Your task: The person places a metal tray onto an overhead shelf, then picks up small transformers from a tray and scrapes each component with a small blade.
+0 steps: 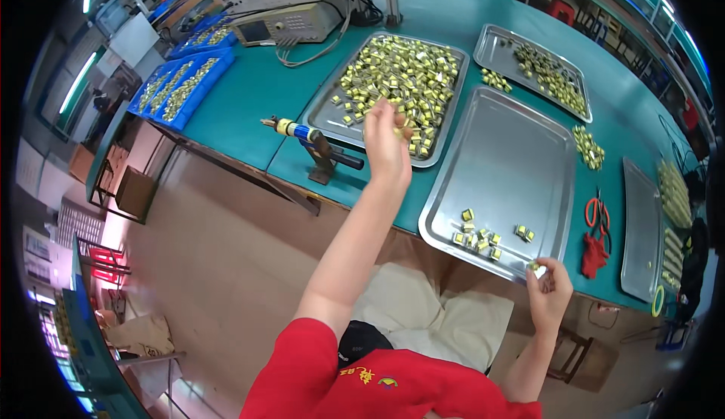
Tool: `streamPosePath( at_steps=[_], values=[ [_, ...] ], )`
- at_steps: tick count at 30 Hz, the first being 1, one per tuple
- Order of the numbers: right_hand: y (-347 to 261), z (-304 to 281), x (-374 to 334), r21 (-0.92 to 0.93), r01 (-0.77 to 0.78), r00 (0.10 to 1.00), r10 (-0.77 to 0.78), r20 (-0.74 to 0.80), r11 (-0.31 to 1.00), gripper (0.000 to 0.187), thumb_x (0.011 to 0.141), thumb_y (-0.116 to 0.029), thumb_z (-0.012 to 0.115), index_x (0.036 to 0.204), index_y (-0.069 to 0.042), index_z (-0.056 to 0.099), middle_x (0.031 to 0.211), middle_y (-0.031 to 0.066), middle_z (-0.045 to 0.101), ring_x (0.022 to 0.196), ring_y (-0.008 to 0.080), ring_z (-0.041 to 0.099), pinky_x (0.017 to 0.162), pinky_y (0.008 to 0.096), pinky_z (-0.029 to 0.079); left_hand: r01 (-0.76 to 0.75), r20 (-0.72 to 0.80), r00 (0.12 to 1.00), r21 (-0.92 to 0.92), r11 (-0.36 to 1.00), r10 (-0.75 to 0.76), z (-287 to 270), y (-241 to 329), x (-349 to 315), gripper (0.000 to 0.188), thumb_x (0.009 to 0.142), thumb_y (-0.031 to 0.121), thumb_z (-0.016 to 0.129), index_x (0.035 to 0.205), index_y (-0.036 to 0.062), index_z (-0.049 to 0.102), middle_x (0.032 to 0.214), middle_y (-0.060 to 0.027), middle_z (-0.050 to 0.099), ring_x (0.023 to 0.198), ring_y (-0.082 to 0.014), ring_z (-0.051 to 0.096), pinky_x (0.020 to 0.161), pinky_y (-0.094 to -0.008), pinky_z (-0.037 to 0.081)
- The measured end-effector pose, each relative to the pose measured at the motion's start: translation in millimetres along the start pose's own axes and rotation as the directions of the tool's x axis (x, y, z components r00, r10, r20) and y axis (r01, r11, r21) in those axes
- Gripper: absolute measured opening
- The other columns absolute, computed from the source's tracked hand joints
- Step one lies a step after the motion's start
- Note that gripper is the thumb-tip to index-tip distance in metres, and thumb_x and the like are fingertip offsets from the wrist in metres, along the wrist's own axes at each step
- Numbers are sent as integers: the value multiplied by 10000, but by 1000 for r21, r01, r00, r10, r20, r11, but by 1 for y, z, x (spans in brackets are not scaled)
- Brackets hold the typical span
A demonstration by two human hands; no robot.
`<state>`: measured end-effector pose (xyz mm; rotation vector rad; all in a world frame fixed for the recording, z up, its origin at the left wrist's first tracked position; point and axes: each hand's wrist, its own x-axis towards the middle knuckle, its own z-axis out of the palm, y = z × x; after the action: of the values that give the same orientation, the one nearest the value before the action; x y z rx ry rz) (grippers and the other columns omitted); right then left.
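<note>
Nearest the camera, your red shirt (393, 385) crosses the bottom of the frame. At upper left, blue bins (178, 123) sit on the green table (226, 124). Near the centre, your left hand (387, 143) is at a metal tray (326, 117) heaped with yellow-and-silver parts (408, 64); I cannot tell whether its fingers hold any. Right of centre, a second tray (513, 147) bears a few loose parts (482, 238). By its lower-right corner, your right hand (550, 294) pinches one small part (537, 269) between narrowed fingers.
</note>
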<state>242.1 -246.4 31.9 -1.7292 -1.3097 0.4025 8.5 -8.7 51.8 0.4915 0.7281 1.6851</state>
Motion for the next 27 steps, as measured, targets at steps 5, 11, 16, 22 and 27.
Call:
streamPosePath(
  at_steps=[5, 11, 16, 22, 27],
  values=[
    [-4, 1, -9, 39, -36, 998, 34, 48, 999, 204, 738, 69, 653, 909, -11, 575, 652, -79, 402, 530, -16, 306, 463, 168, 220, -257, -154, 943, 220, 941, 293, -4, -1, 83, 391, 953, 289, 410, 1226, 9, 412, 1150, -68, 455, 1033, -167, 436, 944, -328, 328],
    [-1, -1, -19, 107, -73, 997, 72, 15, 992, 206, 744, 82, 639, 927, 8, 580, 681, -69, 438, 543, -22, 323, 470, 152, 233, -374, -31, 901, 452, 810, 433, -2, -16, 44, 443, 930, 214, 461, 1296, -23, 383, 1341, -154, 382, 1247, -265, 358, 1043, -340, 268],
    [-7, -1, -22, 341, -132, 991, 127, 37, 931, 217, 739, 84, 631, 945, 26, 596, 759, -36, 504, 567, -11, 382, 486, 152, 280, -290, 479, 877, 456, 841, 42, -9, -19, -67, 290, 887, 51, 532, 1176, 28, 515, 992, -32, 581, 897, -92, 554, 753, -202, 436],
    [-26, -1, -34, 582, -258, 964, 164, 210, 771, 203, 738, 50, 649, 940, 36, 628, 747, -31, 544, 590, -12, 428, 492, 145, 293, -206, 849, 394, 456, 866, -354, -21, -8, -175, 380, 821, -35, 588, 1192, 37, 547, 1212, -97, 499, 897, -154, 580, 764, -263, 480],
    [-34, 7, -43, 571, -290, 933, 93, 348, 768, 213, 751, 43, 653, 963, 27, 640, 762, -25, 562, 587, -8, 424, 502, 146, 308, -269, 820, 438, 510, 817, -367, -40, -8, -195, 318, 804, -26, 618, 1115, 38, 596, 1183, -103, 522, 937, -164, 585, 792, -269, 496]
  ],
)
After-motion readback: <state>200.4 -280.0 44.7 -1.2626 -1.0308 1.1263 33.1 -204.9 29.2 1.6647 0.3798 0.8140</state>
